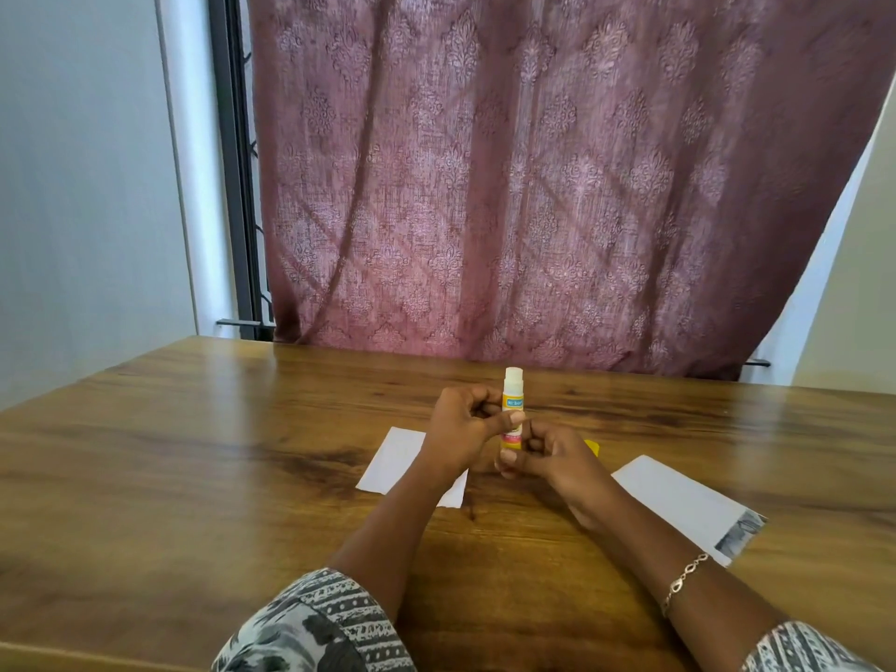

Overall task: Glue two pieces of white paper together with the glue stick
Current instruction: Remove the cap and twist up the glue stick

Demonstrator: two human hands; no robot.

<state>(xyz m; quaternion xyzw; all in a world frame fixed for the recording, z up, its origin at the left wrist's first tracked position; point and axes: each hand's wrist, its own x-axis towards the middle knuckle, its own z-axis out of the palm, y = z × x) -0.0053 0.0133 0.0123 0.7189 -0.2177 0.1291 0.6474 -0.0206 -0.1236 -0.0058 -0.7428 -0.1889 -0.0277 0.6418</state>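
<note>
Glue stick [513, 405] is standing upright at the centre of the frame, above the wooden counter [194, 453], with both hands gripping it. The left hand [458, 431] is curling its fingers and thumb around the middle of the tube. The right hand [548, 458] is pinching the yellow base from lower down. The stick's white top is pointing up, above the fingers. 2 pieces of white paper are lying flat on the counter, well apart. The left paper [395, 458] is sitting left of centre, partly under the left wrist. The right paper [679, 502] is lying at lower right, beyond the right forearm. A small yellow object [592, 446] is peeking out just behind the right hand. A bracelet [683, 579] is circling the right wrist. A mauve patterned curtain [533, 186] is hanging across the upper frame.
</note>
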